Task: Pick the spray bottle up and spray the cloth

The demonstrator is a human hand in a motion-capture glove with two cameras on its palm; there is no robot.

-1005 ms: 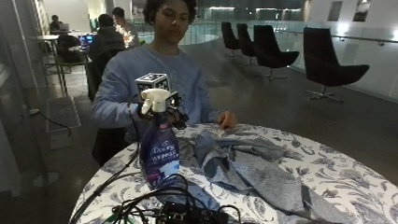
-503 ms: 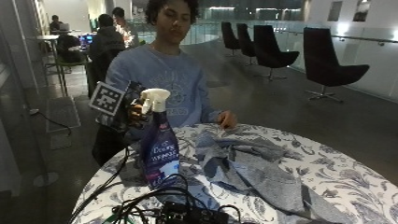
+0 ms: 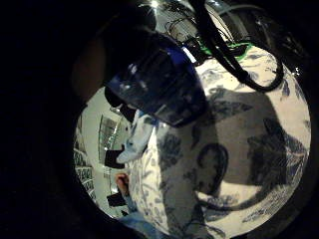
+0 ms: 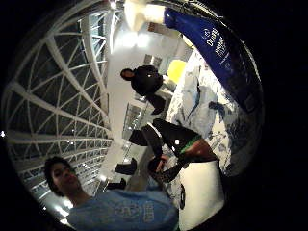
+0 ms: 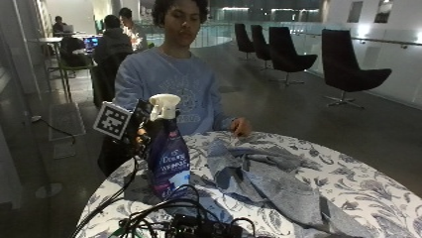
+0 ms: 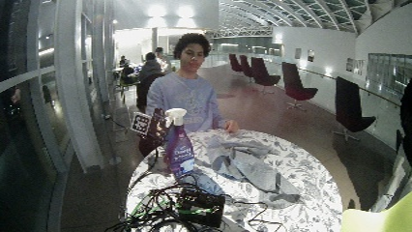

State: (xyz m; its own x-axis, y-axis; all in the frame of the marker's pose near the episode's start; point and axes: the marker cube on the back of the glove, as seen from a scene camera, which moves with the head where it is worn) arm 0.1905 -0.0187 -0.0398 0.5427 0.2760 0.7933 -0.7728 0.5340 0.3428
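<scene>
A purple spray bottle (image 5: 168,158) with a white trigger head stands upright on the left part of the round table (image 5: 359,186). My gloved right hand (image 5: 140,135) is at the bottle's left side, level with its neck and shoulder. Whether it holds the bottle is hidden. The bottle's blue body (image 3: 164,84) looms close in the little finger side palm view. In the thumb side palm view the whole bottle (image 4: 216,48) shows. A crumpled grey-blue cloth (image 5: 270,176) lies spread over the table's middle, right of the bottle. The person's bare left hand (image 5: 238,126) rests at the cloth's far edge.
A black box with a tangle of cables (image 5: 198,228) sits at the table's near edge, just in front of the bottle. The table wears a blue floral cover (image 6: 302,174). Black chairs (image 5: 346,74) stand far behind.
My right hand has come off the top of the trigger head and moved down and left, to beside the bottle's neck. The bottle and cloth stayed put.
</scene>
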